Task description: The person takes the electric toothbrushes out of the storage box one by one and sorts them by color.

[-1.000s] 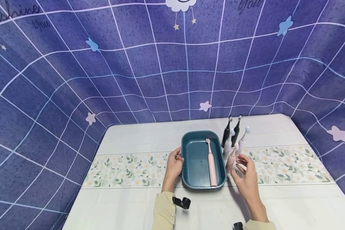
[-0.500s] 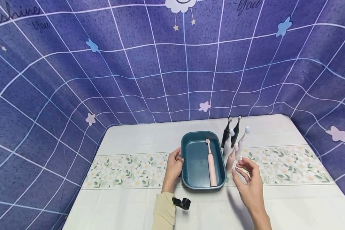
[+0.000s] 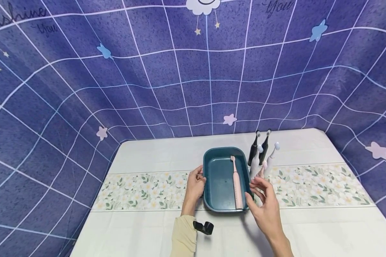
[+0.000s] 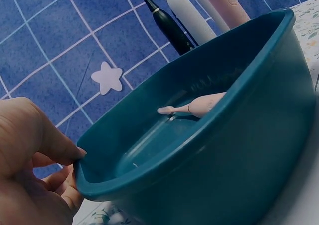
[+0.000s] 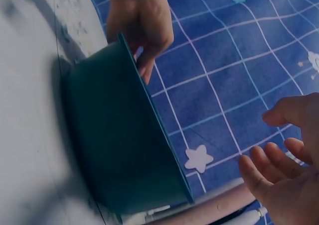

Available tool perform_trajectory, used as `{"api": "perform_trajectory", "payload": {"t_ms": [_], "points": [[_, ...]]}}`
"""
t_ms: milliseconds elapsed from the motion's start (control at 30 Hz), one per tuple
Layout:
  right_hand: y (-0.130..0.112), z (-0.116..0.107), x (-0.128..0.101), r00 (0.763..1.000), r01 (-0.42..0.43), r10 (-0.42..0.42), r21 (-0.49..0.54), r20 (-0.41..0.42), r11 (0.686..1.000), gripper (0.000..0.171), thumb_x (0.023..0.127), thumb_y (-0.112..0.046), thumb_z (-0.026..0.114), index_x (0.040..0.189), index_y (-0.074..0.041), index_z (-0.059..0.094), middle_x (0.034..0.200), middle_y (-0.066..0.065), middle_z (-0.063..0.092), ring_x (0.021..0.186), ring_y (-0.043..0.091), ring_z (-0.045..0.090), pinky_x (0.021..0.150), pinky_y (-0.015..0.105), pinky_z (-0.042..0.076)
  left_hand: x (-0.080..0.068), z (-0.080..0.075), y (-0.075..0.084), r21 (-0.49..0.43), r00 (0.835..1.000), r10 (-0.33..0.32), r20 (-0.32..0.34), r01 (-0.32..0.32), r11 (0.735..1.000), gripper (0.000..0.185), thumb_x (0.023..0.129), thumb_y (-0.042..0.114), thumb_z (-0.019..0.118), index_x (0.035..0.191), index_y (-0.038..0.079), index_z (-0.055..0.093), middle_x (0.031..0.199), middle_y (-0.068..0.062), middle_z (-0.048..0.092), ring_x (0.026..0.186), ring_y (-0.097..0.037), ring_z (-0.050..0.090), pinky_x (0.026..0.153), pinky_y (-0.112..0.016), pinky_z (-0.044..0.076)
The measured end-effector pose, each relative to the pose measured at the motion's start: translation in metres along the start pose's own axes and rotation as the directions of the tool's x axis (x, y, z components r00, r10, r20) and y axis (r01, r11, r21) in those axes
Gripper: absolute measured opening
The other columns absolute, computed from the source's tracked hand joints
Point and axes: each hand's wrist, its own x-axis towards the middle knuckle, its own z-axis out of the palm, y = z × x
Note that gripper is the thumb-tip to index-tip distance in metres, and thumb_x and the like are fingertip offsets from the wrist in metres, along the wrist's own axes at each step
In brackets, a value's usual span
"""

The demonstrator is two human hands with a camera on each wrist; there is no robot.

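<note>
Two hands flank teal basin (image 3: 219, 178), left hand (image 3: 195, 185) gripping rim, right hand (image 3: 264, 205) open, empty beside it.

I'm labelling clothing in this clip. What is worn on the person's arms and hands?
The left hand is bare, with a pale beige long sleeve ending at the wrist and a small black strap-mounted device beside it. The right hand is bare too; its forearm shows no sleeve. No rings or gloves are visible.
</note>
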Motion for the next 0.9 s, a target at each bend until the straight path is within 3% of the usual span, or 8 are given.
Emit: {"api": "perform_trajectory", "payload": {"t_ms": [133,333,500,633,900], "points": [[0.007,0.009,0.001,0.999,-0.021,0.021,-0.014,0.025,1.000,0.057,0.071,0.024,0.066,0.123,0.016,0.045,0.114,0.026,0.053,0.105,0.004,0.055,0.089,0.017,0.048,0.000,0.000,0.000,-0.003,1.000,-0.003,0.002,0.003,1.000,0.049,0.083,-0.010,0.052,0.131,-0.002,0.054,0.114,-0.020,0.053,0.089,-0.019,0.051,0.077,-0.023,0.041],[0.034,0.021,0.003,0.989,-0.134,0.137,-0.067,0.048,0.989,0.061,0.074,0.014,0.071,0.129,0.004,0.046,0.120,0.012,0.055,0.106,0.007,0.055,0.088,0.017,0.049,0.000,0.000,0.000,0.015,1.000,-0.007,0.014,0.007,1.000,0.048,0.085,-0.009,0.051,0.132,-0.002,0.053,0.116,-0.020,0.054,0.093,-0.021,0.052,0.080,-0.026,0.042],[0.042,0.027,0.008,0.968,-0.211,0.226,-0.139,0.108,0.968,0.062,0.077,0.006,0.070,0.132,0.003,0.042,0.125,0.018,0.051,0.109,0.027,0.056,0.089,0.036,0.051,0.000,0.000,0.000,0.029,1.000,-0.005,0.013,0.005,1.000,0.048,0.086,-0.008,0.051,0.133,-0.001,0.053,0.116,-0.020,0.054,0.094,-0.022,0.052,0.080,-0.027,0.042],[0.047,0.031,0.014,0.941,-0.264,0.298,-0.202,0.162,0.943,0.063,0.078,0.004,0.069,0.133,0.006,0.038,0.126,0.025,0.047,0.111,0.036,0.053,0.091,0.048,0.048,-0.001,0.000,0.000,0.027,1.000,0.008,0.011,-0.009,1.000,0.048,0.085,-0.009,0.050,0.132,-0.001,0.054,0.115,-0.020,0.054,0.095,-0.025,0.054,0.079,-0.027,0.043],[0.055,0.038,0.021,0.859,-0.392,0.462,-0.298,0.220,0.870,0.074,0.080,-0.005,0.067,0.141,0.009,0.028,0.132,0.028,0.042,0.120,0.037,0.047,0.097,0.048,0.046,0.001,0.000,0.001,0.035,1.000,0.002,0.010,-0.002,0.999,0.049,0.084,-0.009,0.050,0.133,0.000,0.054,0.115,-0.018,0.055,0.096,-0.024,0.055,0.081,-0.030,0.043]]}}
